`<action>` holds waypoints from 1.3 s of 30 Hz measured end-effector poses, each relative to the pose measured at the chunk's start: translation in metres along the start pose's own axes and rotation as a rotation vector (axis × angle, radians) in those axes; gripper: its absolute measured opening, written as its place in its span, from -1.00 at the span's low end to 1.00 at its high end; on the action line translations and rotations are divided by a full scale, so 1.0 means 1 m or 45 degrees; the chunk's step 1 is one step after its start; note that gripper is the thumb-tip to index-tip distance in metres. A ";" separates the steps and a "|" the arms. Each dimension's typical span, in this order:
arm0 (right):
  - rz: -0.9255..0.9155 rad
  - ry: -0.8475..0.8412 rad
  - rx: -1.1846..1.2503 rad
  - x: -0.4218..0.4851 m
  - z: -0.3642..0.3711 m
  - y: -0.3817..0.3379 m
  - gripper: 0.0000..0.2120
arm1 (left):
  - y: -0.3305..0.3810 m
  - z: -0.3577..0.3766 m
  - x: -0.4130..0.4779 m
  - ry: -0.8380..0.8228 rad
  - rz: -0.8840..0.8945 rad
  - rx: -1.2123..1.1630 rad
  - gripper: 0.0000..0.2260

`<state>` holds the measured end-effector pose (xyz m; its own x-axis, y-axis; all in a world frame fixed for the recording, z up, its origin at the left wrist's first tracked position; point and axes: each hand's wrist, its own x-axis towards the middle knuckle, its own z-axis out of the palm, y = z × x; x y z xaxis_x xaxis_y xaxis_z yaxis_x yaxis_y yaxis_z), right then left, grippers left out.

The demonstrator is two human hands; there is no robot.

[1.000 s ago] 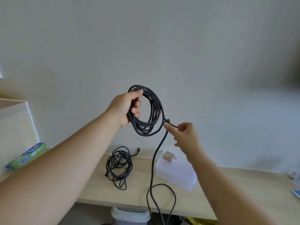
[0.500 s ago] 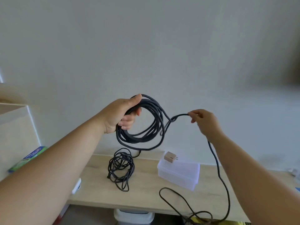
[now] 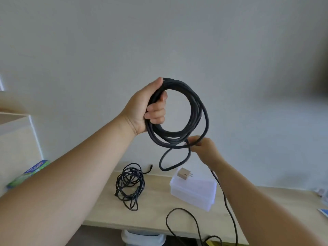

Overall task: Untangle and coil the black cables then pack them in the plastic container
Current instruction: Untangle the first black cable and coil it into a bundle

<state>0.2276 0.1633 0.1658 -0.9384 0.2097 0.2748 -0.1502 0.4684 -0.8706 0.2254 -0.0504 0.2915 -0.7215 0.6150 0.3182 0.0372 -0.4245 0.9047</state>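
Grips a coil of thick black cable (image 3: 196, 110) in the left hand (image 3: 142, 110), fingers curled through the loops, high above the clear plastic container (image 3: 193, 194) and slightly to its left. Pinches the same cable's loose strand at the coil's lower edge with the right hand (image 3: 204, 150), directly above the container. Lets a slack loop hang from there toward the container, the rest of the strand trailing down past the container's right side and over the front edge of the wooden desk (image 3: 156, 217). Shows the container lidded on the desk, a small beige plug adapter (image 3: 183, 173) on its far left corner. Leaves a thinner black cable bundle (image 3: 130, 185) loosely tangled on the desk left of the container, apart from it. Includes a green and blue packet (image 3: 30, 172) far to the container's left.
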 end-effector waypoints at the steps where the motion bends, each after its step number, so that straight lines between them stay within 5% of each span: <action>1: 0.035 -0.010 -0.027 -0.004 0.007 0.006 -0.91 | -0.005 0.003 0.002 0.118 -0.001 -0.005 -0.60; 7: 0.116 -0.601 0.156 -0.049 0.039 0.011 -0.87 | -0.030 -0.014 0.014 0.776 0.003 -0.321 -0.63; 11: -0.005 -0.921 0.294 -0.066 0.050 0.000 -0.87 | -0.035 -0.030 0.014 0.987 0.101 -0.455 -0.61; 15: 0.123 -0.580 1.191 -0.055 0.035 -0.016 -0.85 | -0.032 -0.048 0.012 1.061 0.171 -0.191 -0.62; 21: 0.242 0.204 1.404 -0.011 -0.002 -0.005 -0.77 | -0.054 -0.089 -0.006 1.024 -0.011 0.334 -0.62; 30: 0.680 0.494 0.643 -0.002 -0.022 0.060 -0.72 | -0.043 -0.075 -0.034 0.362 -0.026 0.475 -0.63; 35: 0.201 0.513 -0.021 0.012 -0.030 0.021 -0.79 | -0.008 -0.031 -0.025 0.157 0.123 0.227 -0.62; 39: -0.111 0.509 -0.051 0.031 -0.058 -0.048 -0.95 | 0.034 -0.005 -0.007 0.254 0.308 0.132 -0.65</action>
<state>0.2235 0.1974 0.2395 -0.7266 0.4812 0.4905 -0.2041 0.5305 -0.8227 0.2281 -0.0727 0.3187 -0.8039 0.3578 0.4751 0.2869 -0.4664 0.8367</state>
